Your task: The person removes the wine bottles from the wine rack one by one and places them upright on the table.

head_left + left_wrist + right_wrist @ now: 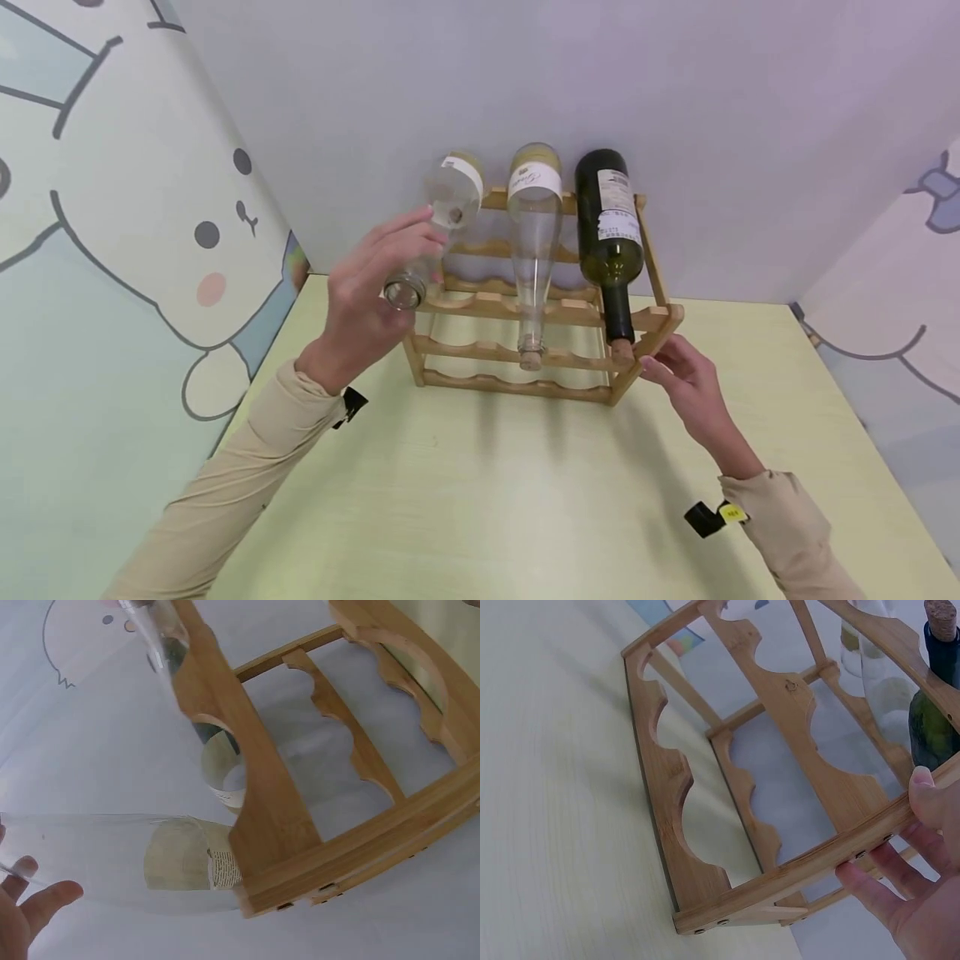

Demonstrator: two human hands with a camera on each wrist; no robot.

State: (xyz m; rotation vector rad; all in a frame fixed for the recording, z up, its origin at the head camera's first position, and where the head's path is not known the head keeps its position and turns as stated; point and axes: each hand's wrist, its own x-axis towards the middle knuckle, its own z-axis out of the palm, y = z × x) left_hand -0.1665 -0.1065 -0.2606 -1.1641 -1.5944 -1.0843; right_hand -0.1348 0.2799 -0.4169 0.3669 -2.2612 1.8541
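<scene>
My left hand (367, 287) holds a clear glass bottle (456, 193) at the left of a wooden wine rack (491, 304). Its uncorked mouth points toward me and its base, with a pale label, lies toward the wall. In the left wrist view the label end of this bottle (112, 844) overlaps the rack's corner. On the rack's top tier lie a corked clear bottle (534, 233) in the middle and a corked dark green wine bottle (607, 217) at the right. My right hand (693, 387) grips the rack's right side rail, thumb above and fingers underneath.
The rack stands on a pale yellow table (480, 500) near a plain grey-white wall (480, 75) behind it. A wall panel (150, 208) with a cartoon drawing rises at the left, and another (885, 308) at the right. Lower tiers of the rack have scalloped rails.
</scene>
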